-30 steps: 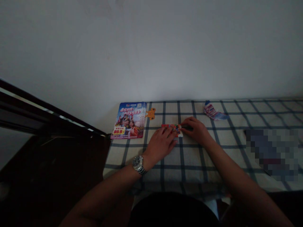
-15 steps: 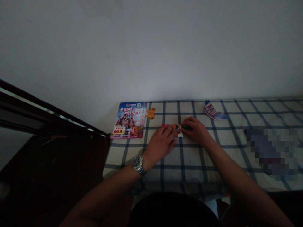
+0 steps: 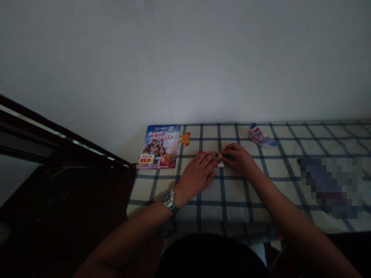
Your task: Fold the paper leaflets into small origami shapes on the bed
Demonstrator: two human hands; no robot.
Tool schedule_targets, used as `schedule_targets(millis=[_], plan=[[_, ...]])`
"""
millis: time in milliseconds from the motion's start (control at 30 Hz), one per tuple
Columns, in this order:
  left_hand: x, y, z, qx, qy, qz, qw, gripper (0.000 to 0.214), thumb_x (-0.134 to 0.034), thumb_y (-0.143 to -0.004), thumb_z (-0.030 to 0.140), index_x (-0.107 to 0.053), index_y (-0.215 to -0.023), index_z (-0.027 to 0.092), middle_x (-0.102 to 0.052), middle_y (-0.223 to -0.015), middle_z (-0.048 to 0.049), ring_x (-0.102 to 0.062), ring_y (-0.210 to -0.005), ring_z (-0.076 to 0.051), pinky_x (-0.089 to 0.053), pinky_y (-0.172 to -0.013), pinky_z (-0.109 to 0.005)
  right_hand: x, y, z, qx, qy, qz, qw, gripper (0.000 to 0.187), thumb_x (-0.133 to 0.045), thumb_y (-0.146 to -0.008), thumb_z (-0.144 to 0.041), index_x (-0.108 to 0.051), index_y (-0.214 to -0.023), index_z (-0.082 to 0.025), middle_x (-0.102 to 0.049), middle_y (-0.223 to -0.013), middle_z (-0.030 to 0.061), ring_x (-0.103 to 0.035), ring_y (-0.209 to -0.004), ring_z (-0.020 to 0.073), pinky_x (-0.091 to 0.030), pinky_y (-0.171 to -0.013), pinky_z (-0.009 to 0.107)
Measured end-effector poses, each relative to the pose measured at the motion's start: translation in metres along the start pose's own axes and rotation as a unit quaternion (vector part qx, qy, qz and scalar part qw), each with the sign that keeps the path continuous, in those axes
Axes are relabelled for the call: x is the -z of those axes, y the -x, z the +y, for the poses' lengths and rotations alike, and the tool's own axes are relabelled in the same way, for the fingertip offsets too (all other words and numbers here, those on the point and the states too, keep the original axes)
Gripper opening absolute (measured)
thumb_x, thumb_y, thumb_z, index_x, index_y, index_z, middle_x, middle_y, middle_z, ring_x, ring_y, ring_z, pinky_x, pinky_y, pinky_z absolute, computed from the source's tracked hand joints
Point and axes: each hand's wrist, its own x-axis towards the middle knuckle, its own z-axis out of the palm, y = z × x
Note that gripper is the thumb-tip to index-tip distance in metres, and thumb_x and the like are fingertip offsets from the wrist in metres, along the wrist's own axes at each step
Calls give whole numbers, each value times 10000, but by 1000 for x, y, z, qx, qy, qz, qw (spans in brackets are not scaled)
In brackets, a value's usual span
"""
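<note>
A small piece of printed paper (image 3: 218, 164), red with a colourful picture, lies on the checked cloth, mostly covered by my fingers. My left hand (image 3: 197, 173) rests over its left part, fingers stretched out and flat on it. At the paper's right edge, my right hand (image 3: 236, 158) has thumb and fingertips pinched together on it. The exact grip is small and dim in this view. A silver watch (image 3: 169, 200) is on my left wrist.
Left of my hands lies a stack of printed flyers (image 3: 159, 148), beside an orange bear-shaped cutout (image 3: 184, 139). Torn, crumpled paper strips (image 3: 261, 137) lie at the back right. A blurred-out flat item (image 3: 330, 189) is at right. The wall (image 3: 203, 61) rises behind the cloth.
Both hands stay at the paper in nearly the same pose. The view has shifted very slightly; otherwise the things on the cloth stay in place.
</note>
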Motion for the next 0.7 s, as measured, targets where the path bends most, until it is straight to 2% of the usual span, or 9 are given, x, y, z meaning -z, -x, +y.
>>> schedule_targets(millis=[267, 467, 700], plan=[[-1, -1, -3, -22, 15, -5, 1000, 485, -445, -1093, 367, -456, -1557, 226, -494, -1587, -85, -424, -1496, -244, -362, -1262, -465, 1, 1, -1, 8, 24, 1, 1000, 175, -708, -949, -335, -808, -1080, -276, -687, -1102, 93, -674, -1002, 276, -574, -915, 465], [2, 1, -2, -37, 14, -10, 999, 434, -483, -1082, 379, -527, -1500, 272, -478, -1593, -79, -400, -1509, -257, -362, -1250, -483, 3, 1, -5, 4, 43, -6, 999, 184, -702, -957, -329, -804, -1097, -266, -689, -1099, 96, -671, -1007, 275, -573, -908, 456], [0, 2, -4, -39, 5, -11, 999, 446, -475, -1083, 387, -509, -1514, 277, -474, -1588, -79, -405, -1500, -250, -354, -1253, -475, 4, 6, -10, 6, 58, -5, 998, 230, -705, -955, -333, -792, -1158, -268, -692, -1157, 106, -657, -1020, 284, -566, -935, 478]])
